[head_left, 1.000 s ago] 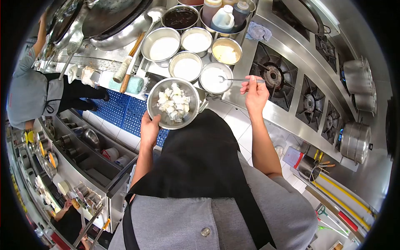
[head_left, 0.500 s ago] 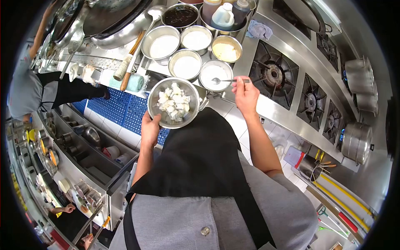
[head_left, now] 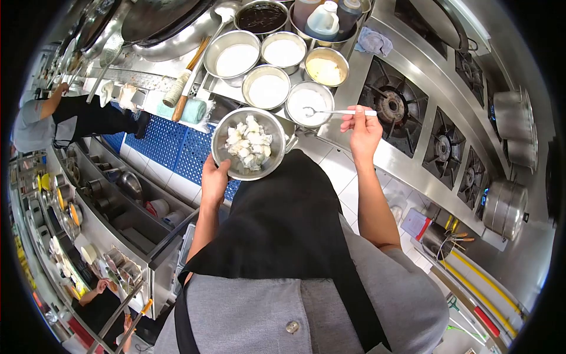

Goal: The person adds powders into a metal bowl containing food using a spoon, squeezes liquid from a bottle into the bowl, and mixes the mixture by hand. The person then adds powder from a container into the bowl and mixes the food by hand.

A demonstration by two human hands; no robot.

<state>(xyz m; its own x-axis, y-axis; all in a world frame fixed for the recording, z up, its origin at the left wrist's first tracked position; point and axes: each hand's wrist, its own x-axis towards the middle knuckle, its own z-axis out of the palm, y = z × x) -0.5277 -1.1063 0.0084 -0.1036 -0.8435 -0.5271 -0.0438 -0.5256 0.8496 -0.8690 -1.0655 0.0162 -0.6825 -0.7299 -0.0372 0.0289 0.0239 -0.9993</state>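
Note:
My left hand (head_left: pixel 216 175) grips the rim of a steel bowl (head_left: pixel 277 154) that holds pale chunks of food (head_left: pixel 249 143). Thumb and fingers of my right hand (head_left: pixel 364 128) are closed on the handle of a metal spoon (head_left: pixel 339 112). The spoon's tip lies in a round steel container of white powder (head_left: pixel 311 97), just right of and above the bowl. Around it stand more containers of white contents (head_left: pixel 266 88), one with yellowish powder (head_left: pixel 324 71) and one with dark sauce (head_left: pixel 261 19).
Gas burners (head_left: pixel 391 105) and steel pots (head_left: pixel 505 206) are on the right. Bottles (head_left: pixel 323 22) stand at the top. A teal towel (head_left: pixel 193 111) and a wok (head_left: pixel 162 20) are upper left. A co-worker (head_left: pixel 38 124) stands at the left, another person (head_left: pixel 100 307) lower left.
My right hand moved left with the spoon, then back right, and the spoon's tip stayed over the white powder container. The co-worker at the left has shifted posture.

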